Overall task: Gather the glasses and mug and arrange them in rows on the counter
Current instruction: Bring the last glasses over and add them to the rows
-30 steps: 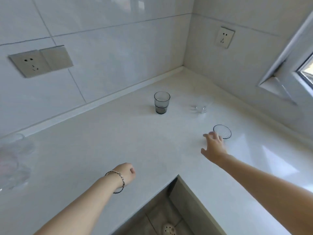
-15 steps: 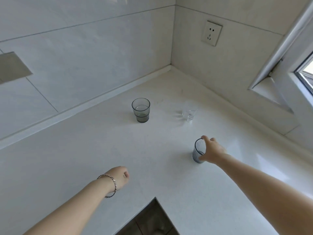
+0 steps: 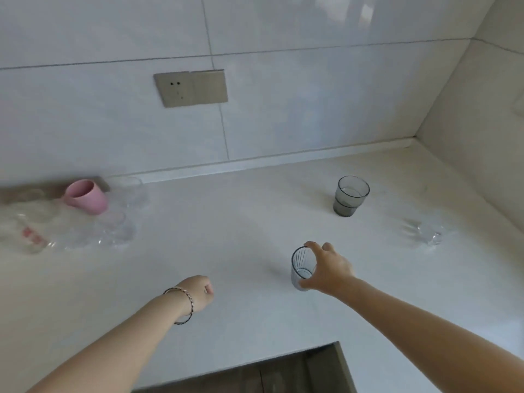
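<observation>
Right hand [image 3: 330, 270] around ribbed glass [image 3: 301, 265]

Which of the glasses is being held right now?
The ribbed clear glass tumbler, gripped by the right hand. The smoky grey glass tumbler, the small clear corner glass and the clear glasses at left stand untouched.

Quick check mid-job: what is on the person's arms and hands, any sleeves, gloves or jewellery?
No sleeves or gloves show: both forearms are bare to the frame edge. At the wrist of the left hand sits a thin twisted bracelet, silvery with darker strands. The right hand and its wrist wear nothing visible.
</observation>
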`<action>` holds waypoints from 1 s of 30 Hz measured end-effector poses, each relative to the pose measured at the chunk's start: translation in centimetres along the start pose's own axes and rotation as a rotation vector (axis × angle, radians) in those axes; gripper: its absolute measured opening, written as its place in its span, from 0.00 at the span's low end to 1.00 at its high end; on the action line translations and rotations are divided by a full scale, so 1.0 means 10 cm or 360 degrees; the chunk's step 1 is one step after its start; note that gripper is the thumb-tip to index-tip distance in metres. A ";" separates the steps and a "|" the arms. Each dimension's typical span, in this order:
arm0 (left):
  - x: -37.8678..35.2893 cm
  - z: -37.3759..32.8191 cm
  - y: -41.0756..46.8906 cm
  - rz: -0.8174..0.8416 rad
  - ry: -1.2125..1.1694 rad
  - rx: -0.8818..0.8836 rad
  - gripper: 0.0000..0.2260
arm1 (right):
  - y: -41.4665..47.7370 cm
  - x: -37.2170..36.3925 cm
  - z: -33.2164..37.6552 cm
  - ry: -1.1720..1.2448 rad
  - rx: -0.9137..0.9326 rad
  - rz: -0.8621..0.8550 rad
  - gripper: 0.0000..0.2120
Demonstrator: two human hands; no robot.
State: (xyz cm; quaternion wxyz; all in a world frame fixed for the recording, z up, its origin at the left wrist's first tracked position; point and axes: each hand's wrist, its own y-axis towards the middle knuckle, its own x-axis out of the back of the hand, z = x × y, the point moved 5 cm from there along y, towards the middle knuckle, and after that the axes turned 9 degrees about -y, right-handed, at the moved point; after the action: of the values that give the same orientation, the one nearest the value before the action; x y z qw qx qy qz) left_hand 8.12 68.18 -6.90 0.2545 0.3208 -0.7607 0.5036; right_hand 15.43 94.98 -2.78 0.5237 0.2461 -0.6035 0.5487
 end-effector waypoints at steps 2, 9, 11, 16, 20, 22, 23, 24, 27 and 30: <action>0.14 0.46 -0.14 -0.0067 -0.0091 0.0102 0.05 | 0.05 -0.03 0.59 -0.0047 0.0180 0.0036 0.40; 0.53 2.31 -0.67 -0.0164 -0.0358 0.0456 0.09 | 0.00 -0.38 2.70 -0.0174 0.0668 0.0132 0.40; 0.65 2.84 -0.79 -0.0170 -0.0353 0.0498 0.09 | -0.03 -0.53 3.26 -0.0202 0.0742 0.0156 0.41; 1.02 4.05 -1.00 -0.0249 -0.0436 0.0631 0.10 | -0.08 -0.87 4.57 -0.0237 0.0806 0.0240 0.40; 1.19 4.66 -1.09 -0.0186 -0.0479 0.0668 0.18 | -0.02 -1.04 5.41 -0.0240 0.0800 0.0250 0.40; 1.25 4.90 -1.09 -0.0171 -0.0502 0.0678 0.17 | 0.04 -1.12 5.76 -0.0225 0.0793 0.0247 0.40; 1.27 5.00 -1.08 -0.0172 -0.0513 0.0691 0.15 | 0.07 -1.16 5.92 -0.0222 0.0789 0.0242 0.40; 1.29 5.09 -1.07 -0.0179 -0.0541 0.0700 0.12 | 0.11 -1.19 6.06 -0.0225 0.0787 0.0233 0.40; 1.35 5.27 -1.03 -0.0173 -0.0574 0.0698 0.07 | 0.23 -1.30 6.44 -0.0244 0.0780 0.0193 0.40; 1.37 5.38 -0.98 -0.0182 -0.0626 0.0698 0.06 | 0.32 -1.37 6.73 -0.0208 0.0753 0.0181 0.40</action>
State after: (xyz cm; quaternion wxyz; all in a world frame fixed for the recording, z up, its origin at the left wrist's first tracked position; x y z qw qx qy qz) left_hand 2.88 12.15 -10.80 0.0549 0.5018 -0.6492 0.5690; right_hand -7.14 30.15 -6.30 0.3795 0.3626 -0.5037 0.6861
